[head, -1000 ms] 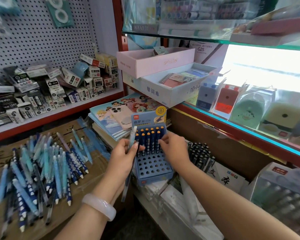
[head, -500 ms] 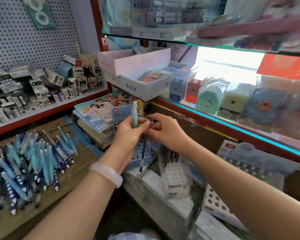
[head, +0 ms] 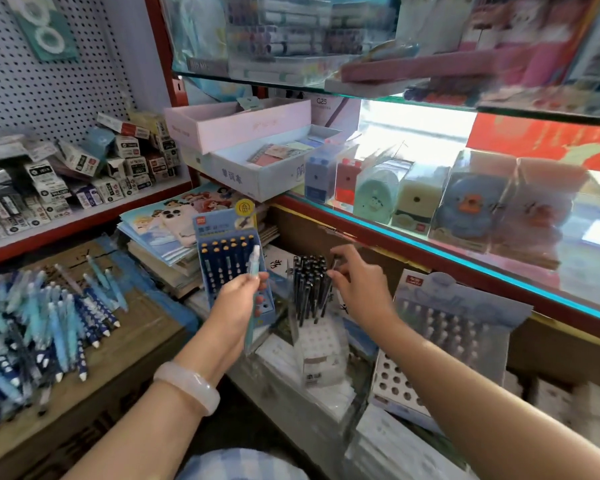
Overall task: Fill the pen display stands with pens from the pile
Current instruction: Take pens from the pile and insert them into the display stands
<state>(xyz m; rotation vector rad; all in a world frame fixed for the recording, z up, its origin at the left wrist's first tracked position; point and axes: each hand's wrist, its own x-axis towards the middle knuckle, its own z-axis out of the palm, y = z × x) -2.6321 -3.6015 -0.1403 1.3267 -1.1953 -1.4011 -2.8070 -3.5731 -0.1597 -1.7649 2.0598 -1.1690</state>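
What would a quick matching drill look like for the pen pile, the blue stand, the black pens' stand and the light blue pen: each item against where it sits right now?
Items:
1. pen pile
2. blue display stand
3. stand of black pens
4. light blue pen

Places:
A. gripped in the left hand
B. spread on the cardboard at far left
C. just under the right hand
D. upright behind the left hand, back rows filled

Pairs: 1-B, 2-D, 3-C, 4-A

Pale and navy blue pens (head: 45,327), a blue display stand (head: 227,258), black pens (head: 310,282).
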